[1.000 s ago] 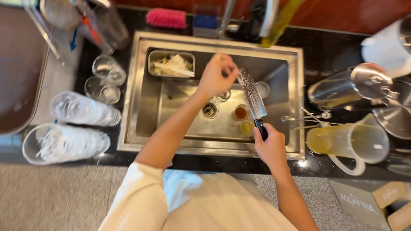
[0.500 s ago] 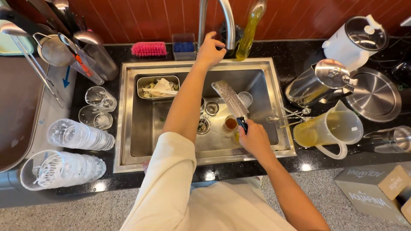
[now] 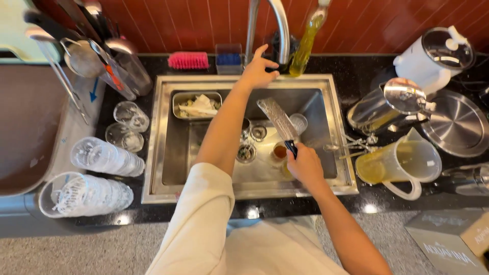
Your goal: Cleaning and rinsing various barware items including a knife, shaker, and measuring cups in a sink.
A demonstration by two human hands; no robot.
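Note:
My right hand (image 3: 304, 164) grips the dark handle of a broad cleaver (image 3: 276, 118), whose patterned blade points away from me over the steel sink (image 3: 163, 153). My left hand (image 3: 258, 72) reaches to the back of the sink and rests at the base of the curved steel tap (image 3: 267, 25), fingers around a dark part there. Small glasses and cups (image 3: 259, 133) stand in the sink bottom near the drain (image 3: 246, 152). A metal tray of scraps (image 3: 197, 106) sits in the sink's left rear corner.
Clear glasses (image 3: 131, 116) and stacked plastic cups (image 3: 104, 155) lie left of the sink. A pink brush (image 3: 188, 60) and oil bottle (image 3: 307, 43) stand behind it. Right are a steel jug (image 3: 387, 107), plastic pitcher (image 3: 402, 163), white kettle (image 3: 433, 58) and round lid (image 3: 458, 125).
My left hand has gone from over the sink to the tap base at the back. The right hand keeps hold of the cleaver. My head has tilted up, showing more of the wall.

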